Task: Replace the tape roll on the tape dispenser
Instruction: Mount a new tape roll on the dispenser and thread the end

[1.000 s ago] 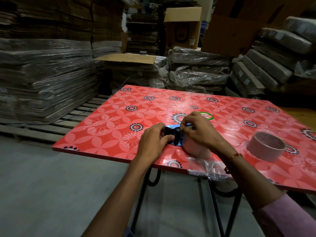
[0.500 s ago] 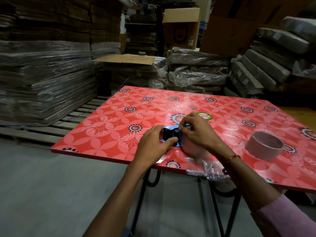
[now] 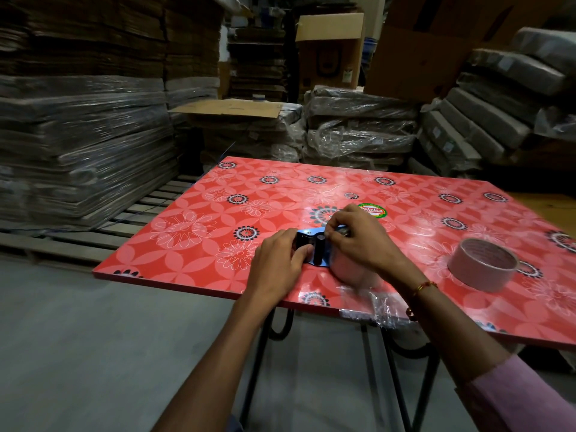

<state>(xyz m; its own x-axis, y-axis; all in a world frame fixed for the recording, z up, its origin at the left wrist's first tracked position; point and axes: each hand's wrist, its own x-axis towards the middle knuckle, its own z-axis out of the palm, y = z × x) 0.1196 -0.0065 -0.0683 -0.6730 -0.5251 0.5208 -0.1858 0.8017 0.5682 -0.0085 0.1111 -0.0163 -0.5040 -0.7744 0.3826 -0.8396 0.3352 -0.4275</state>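
A blue and black tape dispenser (image 3: 314,249) lies on the red flowered table (image 3: 193,232) near its front edge. My left hand (image 3: 280,260) grips the dispenser's left end, thumb against the black roller. My right hand (image 3: 358,241) curls over the dispenser's top and pinches something at the roller. Under my right hand sits a pale tape roll (image 3: 352,272) mounted on the dispenser, mostly hidden by my wrist. A second, wider brownish tape roll (image 3: 481,265) lies flat on the table to the right, apart from both hands.
Crumpled clear plastic film (image 3: 371,307) hangs over the table's front edge below my right wrist. Wrapped stacks of flattened cardboard (image 3: 78,145) stand to the left and behind the table. The grey floor (image 3: 93,353) spreads below left.
My hands stay on the dispenser; the left thumb has shifted slightly along the roller. The view has drifted a little.
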